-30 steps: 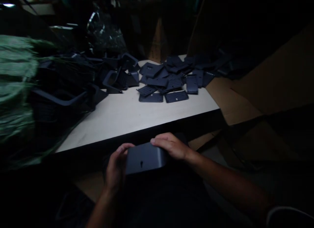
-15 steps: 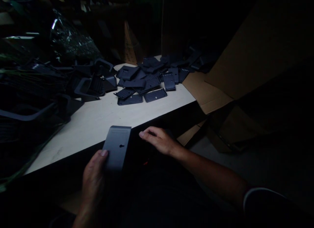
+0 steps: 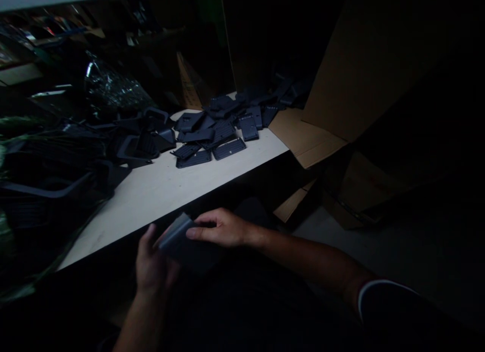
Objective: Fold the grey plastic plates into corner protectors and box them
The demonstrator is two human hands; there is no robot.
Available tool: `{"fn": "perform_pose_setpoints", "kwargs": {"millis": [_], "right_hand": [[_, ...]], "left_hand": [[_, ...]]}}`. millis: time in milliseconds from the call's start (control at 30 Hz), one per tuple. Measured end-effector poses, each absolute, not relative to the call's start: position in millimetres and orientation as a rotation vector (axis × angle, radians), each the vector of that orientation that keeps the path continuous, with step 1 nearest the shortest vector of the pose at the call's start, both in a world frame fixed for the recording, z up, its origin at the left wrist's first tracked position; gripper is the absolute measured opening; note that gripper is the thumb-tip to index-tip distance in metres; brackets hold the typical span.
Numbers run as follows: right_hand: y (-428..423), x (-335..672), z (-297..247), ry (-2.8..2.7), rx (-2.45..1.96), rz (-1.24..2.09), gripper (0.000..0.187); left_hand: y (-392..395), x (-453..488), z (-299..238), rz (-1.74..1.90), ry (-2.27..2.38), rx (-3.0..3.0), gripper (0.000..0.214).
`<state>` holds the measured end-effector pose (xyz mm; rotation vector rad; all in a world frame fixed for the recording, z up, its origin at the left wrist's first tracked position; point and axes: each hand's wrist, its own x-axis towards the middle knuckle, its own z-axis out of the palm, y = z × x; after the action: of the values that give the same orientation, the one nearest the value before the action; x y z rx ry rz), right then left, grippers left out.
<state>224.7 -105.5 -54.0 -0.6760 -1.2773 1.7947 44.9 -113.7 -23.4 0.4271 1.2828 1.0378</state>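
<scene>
A dark grey plastic housing sits below the front edge of a pale table, held between both hands. My left hand cups it from underneath on the left, thumb up along its side. My right hand grips its upper right end with the fingers curled over it. The lower part of the housing is lost in shadow over my lap.
A heap of flat dark plastic plates lies at the table's far end. Bulkier dark frames and bagged parts crowd the left side. Large cardboard boxes stand to the right, beside the table's corner.
My right hand, free half a second ago, has come back onto the housing. The housing has tilted from upright to slanted and dropped lower. The view has swung right.
</scene>
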Motion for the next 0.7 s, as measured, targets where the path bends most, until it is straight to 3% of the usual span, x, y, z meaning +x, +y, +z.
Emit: {"fn": "perform_pose_setpoints", "kwargs": {"millis": [133, 267, 567, 700], "right_hand": [[-107, 205, -62, -1.239, -0.651, 1.577, 0.039], [-108, 196, -61, -1.097, -0.629, 1.502, 0.051], [-119, 224, -40, -1.193, -0.699, 1.433, 0.050], [-125, 217, -51, -1.291, -0.802, 1.173, 0.066]], "left_hand": [[-107, 72, -15, 1.183, 1.256, 0.417, 0.029], [-104, 86, -9, 1.339, 1.273, 0.513, 0.022], [-96, 98, 2, 1.310, 1.082, 0.455, 0.020], [-98, 100, -3, 1.405, 1.173, 0.564, 0.029]]}}
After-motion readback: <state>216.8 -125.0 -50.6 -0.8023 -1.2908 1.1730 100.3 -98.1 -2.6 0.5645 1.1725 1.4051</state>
